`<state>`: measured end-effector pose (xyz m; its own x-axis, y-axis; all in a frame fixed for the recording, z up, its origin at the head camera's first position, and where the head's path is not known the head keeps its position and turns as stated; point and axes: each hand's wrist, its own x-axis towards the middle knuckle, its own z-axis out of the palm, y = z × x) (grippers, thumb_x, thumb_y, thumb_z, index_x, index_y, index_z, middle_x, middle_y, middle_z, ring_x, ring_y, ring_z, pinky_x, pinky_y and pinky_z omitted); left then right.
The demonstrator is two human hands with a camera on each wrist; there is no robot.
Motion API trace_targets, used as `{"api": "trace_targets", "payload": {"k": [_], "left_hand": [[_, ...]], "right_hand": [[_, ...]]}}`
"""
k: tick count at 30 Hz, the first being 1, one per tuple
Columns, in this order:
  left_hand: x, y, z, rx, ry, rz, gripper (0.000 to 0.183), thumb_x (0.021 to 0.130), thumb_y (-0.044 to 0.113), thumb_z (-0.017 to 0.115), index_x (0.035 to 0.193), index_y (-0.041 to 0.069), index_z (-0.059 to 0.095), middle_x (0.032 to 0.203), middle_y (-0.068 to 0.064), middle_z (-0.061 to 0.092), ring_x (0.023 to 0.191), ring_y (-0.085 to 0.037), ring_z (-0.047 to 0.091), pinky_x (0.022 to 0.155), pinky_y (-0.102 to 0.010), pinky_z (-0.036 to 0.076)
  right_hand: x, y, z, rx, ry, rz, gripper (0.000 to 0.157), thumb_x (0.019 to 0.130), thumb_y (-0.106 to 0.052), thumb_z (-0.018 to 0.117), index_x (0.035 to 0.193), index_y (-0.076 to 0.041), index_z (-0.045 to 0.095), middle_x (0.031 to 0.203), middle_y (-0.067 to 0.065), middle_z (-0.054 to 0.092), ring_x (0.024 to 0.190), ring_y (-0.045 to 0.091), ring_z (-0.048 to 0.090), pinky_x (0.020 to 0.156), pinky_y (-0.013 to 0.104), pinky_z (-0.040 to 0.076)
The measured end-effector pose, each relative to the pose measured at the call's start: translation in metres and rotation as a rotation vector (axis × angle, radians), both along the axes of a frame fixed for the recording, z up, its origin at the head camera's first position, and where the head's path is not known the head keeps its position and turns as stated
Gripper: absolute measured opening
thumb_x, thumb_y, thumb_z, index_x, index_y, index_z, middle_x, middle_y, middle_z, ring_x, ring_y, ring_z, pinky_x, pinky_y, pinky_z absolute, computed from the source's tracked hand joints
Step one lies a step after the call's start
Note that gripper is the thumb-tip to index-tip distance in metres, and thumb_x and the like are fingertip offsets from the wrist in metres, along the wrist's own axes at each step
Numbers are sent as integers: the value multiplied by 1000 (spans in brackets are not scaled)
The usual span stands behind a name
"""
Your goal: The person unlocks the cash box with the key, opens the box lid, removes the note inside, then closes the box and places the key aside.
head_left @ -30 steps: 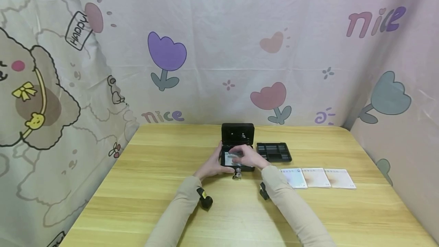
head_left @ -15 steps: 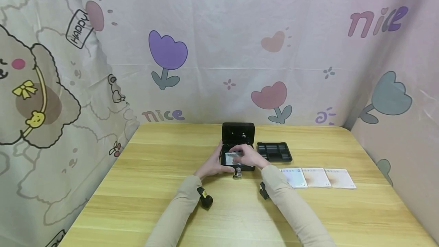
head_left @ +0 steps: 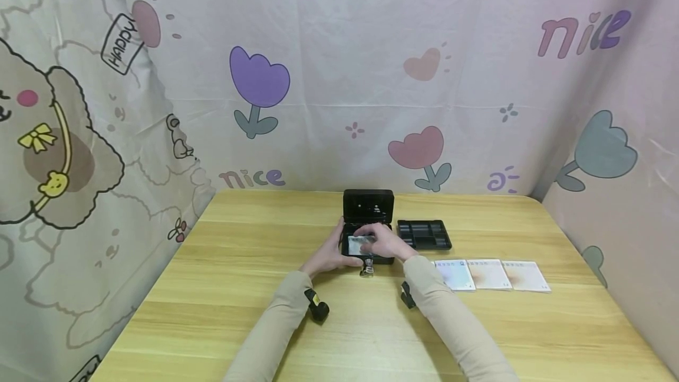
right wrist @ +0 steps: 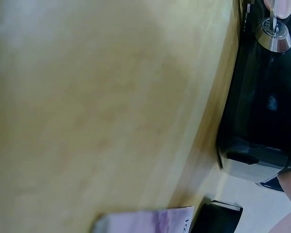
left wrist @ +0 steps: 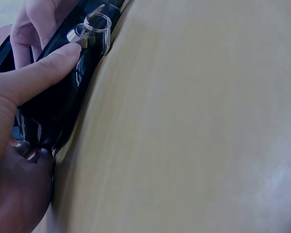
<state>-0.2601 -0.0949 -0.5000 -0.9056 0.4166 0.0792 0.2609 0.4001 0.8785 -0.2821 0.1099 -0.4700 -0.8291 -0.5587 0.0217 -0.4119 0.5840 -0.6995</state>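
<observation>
The left hand (head_left: 330, 255) grips the black box (right wrist: 264, 107) by its left side; inside, pale paper (head_left: 356, 246) lies under the right hand (head_left: 384, 241), pinched or not I cannot tell.

Even light, blurry wrist views

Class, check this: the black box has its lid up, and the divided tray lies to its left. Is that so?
No: the divided tray lies to the black box's right, as the head view shows. Its lid is up.
</observation>
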Motion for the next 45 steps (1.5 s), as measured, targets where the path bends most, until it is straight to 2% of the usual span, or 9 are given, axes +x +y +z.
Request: {"api": "trace_targets", "payload": {"k": [10,19,26,35,45], "left_hand": [[-1,1,1,8,22,-18,129,74,21,90,162,4,-3,169,-24,4,156,-39,12,127,-58,14],[0,0,0,6,8,-7,129,75,25,90,162,6,-3,169,-22,1,157,-40,8,127,-60,13],[-2,1,-1,37,49,-32,127,74,21,90,163,12,1,169,-20,10,156,-39,16,126,-60,17],[1,2,2,-10,-5,4,127,76,22,89,162,6,-3,169,-22,0,157,-40,9,127,-59,14],[2,2,2,8,-1,-3,129,74,22,90,162,6,-3,169,-22,4,156,-40,13,126,-59,16]], "right_hand": [[0,0,0,2,0,-19,37,90,-5,70,127,-7,68,131,15,67,113,27,64,100,51,53],[-1,1,-1,-5,7,-14,38,90,-4,70,127,-6,67,132,15,67,115,29,64,101,51,53],[-1,0,-1,-12,-2,-27,40,88,-4,70,128,-6,67,131,15,68,115,28,64,101,50,53],[-2,1,-3,-30,15,-35,41,87,-4,70,128,-7,67,132,14,67,122,31,62,105,52,50],[2,-1,-3,-110,80,-72,36,86,-1,73,122,-7,70,126,13,69,122,32,61,106,53,50]]}}
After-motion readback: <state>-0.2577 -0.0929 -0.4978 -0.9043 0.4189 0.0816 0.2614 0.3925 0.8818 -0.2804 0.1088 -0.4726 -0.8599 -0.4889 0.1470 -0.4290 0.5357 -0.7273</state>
